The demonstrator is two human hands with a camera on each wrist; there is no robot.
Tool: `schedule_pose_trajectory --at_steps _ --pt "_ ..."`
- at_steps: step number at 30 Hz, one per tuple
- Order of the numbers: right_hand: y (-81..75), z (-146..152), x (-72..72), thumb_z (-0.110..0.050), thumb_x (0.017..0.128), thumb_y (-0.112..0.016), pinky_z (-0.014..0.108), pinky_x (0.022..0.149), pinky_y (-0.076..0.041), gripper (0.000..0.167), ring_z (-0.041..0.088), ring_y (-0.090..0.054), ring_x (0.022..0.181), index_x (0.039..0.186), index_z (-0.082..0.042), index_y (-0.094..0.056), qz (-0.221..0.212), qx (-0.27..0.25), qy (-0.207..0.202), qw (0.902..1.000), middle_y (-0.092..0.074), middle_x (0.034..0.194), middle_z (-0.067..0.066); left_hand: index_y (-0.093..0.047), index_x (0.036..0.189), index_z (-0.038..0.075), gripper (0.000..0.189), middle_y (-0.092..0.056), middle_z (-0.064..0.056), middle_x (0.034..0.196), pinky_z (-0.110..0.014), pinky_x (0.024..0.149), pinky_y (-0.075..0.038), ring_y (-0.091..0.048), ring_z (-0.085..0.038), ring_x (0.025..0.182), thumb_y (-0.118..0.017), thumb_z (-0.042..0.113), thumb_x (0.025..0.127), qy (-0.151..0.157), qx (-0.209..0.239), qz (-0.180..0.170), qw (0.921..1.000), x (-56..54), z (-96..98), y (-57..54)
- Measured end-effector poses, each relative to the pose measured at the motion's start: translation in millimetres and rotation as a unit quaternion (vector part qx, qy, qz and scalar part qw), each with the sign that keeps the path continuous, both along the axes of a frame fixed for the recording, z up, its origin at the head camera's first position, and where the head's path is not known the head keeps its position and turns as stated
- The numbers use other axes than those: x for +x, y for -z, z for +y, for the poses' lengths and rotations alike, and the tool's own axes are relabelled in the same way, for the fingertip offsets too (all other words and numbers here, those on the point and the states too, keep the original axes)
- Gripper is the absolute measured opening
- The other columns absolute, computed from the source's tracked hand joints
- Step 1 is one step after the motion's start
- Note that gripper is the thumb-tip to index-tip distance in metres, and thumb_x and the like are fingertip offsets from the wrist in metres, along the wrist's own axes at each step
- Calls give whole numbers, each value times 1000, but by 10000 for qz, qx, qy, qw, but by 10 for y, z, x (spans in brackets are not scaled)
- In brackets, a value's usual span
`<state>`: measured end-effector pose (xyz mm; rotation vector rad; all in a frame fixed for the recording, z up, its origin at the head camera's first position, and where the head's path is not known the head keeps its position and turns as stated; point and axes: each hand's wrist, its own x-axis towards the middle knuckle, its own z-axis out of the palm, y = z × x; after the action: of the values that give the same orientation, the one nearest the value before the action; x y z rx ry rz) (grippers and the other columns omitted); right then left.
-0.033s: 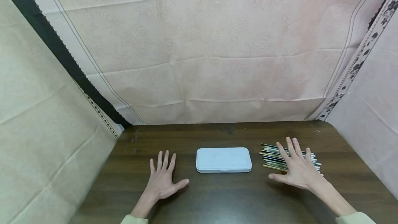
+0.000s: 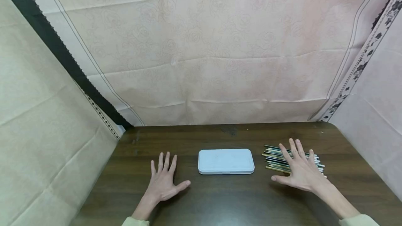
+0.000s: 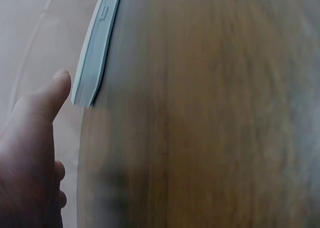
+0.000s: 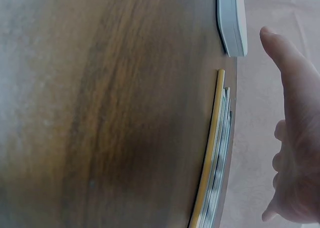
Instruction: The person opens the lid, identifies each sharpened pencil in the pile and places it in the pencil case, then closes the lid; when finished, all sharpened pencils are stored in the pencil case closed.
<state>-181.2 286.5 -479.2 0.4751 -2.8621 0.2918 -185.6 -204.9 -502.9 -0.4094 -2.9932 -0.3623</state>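
1. Pencils [image 2: 273, 159] and a flat white case [image 2: 226, 161] lay on a dark wooden tabletop [image 2: 226, 201] before a person whose pale green sleeves [image 2: 358, 220] showed nearest the camera, at the lower edge of the head view.

2. The left hand [image 2: 164, 182] was wide open, its fingers spread and its thumb angled toward the case. It held nothing and was apart from the case, to its left.

3. The right hand [image 2: 299, 172], equally wide open and gripping nothing, was spread over the pencils, hiding part of them, its thumb out toward the case.

4. The pencils lay side by side in a loose row to the right of the case; a yellow pencil [image 4: 211, 138] edged the row in the right wrist view.

5. The case sat closed between the two hands, well apart from both, its long side facing the person.

6. Beyond the tabletop's far edge hung a creased, pale back cloth [image 2: 226, 62], flanked by a black band [image 2: 62, 48] at left and a floral trim [image 2: 367, 58] at right.
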Motion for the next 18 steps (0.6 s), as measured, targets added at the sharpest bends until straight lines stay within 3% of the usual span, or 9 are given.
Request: schedule_pose_trajectory --at_steps 9,11,12,15,18 --pt "-17 -11 -9 -76 73 -70 80 96 -13 118 46 1 148 157 -4 -29 50 -6 -63 10000 -12 158 35 -30 156 2 108 -15 -25 161 -69 108 2 -1 -45 148 -57 77 83 54 45 18 10000 -40 -14 32" --pt "-10 -39 -35 -73 74 -72 77 97 -19 115 48 -12 146 155 -2 -31 272 -65 -251 9993 -20 156 35 -30 156 2 108 -17 -26 161 -68 109 0 -4 -45 148 -57 77 83 76 128 -44 9999 -56 -17 49" --pt "0 -62 -57 -66 75 -76 74 98 -26 110 46 -27 142 153 -1 -35 518 -189 -457 9974 -28 153 35 -31 155 1 108 -20 -26 160 -68 109 -3 -8 -45 148 -58 76 82 104 203 -49 9997 -66 -12 58" --pt "62 -194 -141 -40 78 -83 55 85 -50 80 36 -64 110 139 3 -54 1433 -696 -1274 9790 -59 130 26 -36 152 -2 105 -36 -26 153 -64 110 -16 -27 -44 143 -67 69 82 258 715 -51 9971 -109 42 92" --pt "155 -436 -249 -14 78 -81 41 65 -56 45 24 -71 81 118 3 -69 2126 -1313 -2138 9444 -73 104 14 -42 148 -4 102 -50 -23 143 -58 105 -33 -44 -41 133 -79 59 78 473 1329 14 9900 -194 161 141"
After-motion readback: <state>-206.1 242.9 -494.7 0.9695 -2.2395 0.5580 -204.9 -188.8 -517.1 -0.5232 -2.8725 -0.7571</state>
